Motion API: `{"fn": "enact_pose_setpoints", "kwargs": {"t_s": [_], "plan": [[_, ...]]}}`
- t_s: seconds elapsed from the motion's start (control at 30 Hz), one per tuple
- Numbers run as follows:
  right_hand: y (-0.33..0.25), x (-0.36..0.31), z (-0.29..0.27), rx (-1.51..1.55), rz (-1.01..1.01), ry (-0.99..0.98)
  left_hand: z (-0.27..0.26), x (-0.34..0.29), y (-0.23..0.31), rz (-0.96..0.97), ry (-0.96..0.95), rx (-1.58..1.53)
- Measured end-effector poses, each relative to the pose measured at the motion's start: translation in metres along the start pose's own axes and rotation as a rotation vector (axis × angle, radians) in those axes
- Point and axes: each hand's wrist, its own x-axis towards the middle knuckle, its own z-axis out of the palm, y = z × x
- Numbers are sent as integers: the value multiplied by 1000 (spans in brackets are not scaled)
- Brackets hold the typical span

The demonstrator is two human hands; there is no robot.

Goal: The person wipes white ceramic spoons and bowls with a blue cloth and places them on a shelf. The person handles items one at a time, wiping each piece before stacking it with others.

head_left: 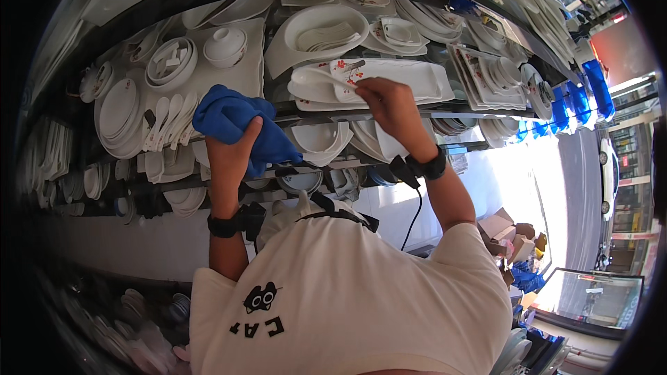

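Observation:
In my left hand [233, 160] is a bunched blue cloth [236, 117], its loose end hanging toward the shelf's front edge. My right hand [391, 103] has its thumb and fingers closed on the handle of a large white spoon [314, 85]. The spoon's bowl points left, over long white rectangular platters [417, 82] with red flower decoration. Left of the cloth, several white spoons [174, 117] lie in a row on a white tray [250, 42].
Above the platters stands a deep white oval bowl [316, 19]. A lidded white bowl [226, 45] and stacked plates [119, 111] are on the left; square plates with small bowls [490, 76] are on the right. Lower shelves hold more bowls [319, 137]. Cardboard boxes [500, 226] lie at lower right.

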Motion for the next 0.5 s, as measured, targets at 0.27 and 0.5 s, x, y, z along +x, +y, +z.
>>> {"fn": "enact_pose_setpoints", "kwargs": {"t_s": [0.27, 0.5], "plan": [[76, 73, 13, -450, -17, 83, -22, -25, -26, -161, -90, 11], [87, 92, 34, -497, -17, 40, -48, -34, -48, -93, -11, -93]]}}
